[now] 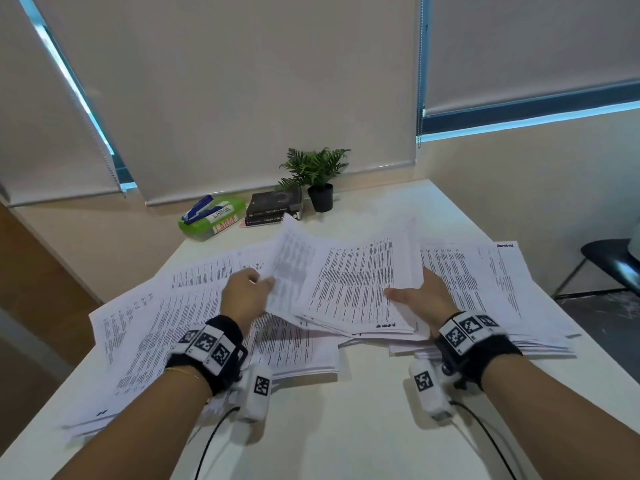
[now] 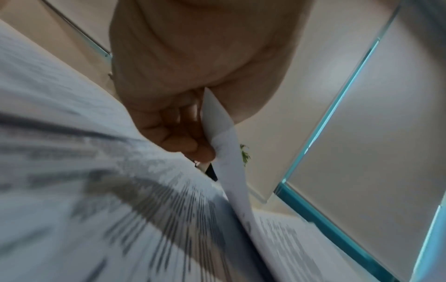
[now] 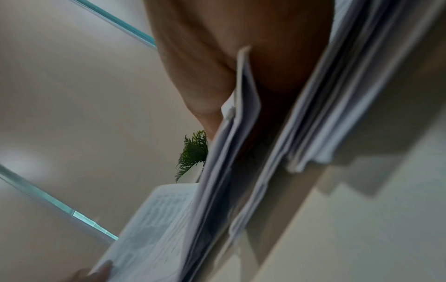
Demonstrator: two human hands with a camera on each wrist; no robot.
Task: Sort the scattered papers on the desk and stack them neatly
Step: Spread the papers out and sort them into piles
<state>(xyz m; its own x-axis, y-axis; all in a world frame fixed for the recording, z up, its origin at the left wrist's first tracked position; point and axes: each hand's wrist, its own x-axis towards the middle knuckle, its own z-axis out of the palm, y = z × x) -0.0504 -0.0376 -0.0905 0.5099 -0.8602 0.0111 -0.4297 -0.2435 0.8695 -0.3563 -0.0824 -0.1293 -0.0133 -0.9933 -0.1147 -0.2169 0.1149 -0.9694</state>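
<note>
From the head view, printed papers [image 1: 214, 327] lie fanned and overlapping across the white tabletop [image 1: 346, 410]. The left hand [image 1: 246, 292] pinches the near edge of a lifted sheet [image 1: 294, 268], while the right hand [image 1: 420, 299] grasps a thicker bundle [image 1: 360, 292] raised off the pile, thumb on top. At the far edge sit a green box [image 1: 213, 220] with a blue stapler [image 1: 198, 208] on it, dark books [image 1: 272, 206] and a potted plant [image 1: 317, 174].

The left wrist view shows what the head misses: fingers [image 2: 190, 145] curled under, nipping the sheet [image 2: 226, 152] against the thumb.

The right wrist view shows the bundle [image 3: 224, 171] edge-on, many layers held between the thumb [image 3: 205, 91] and the palm, with more papers [image 3: 337, 114] beyond; the fingers are hidden.
</note>
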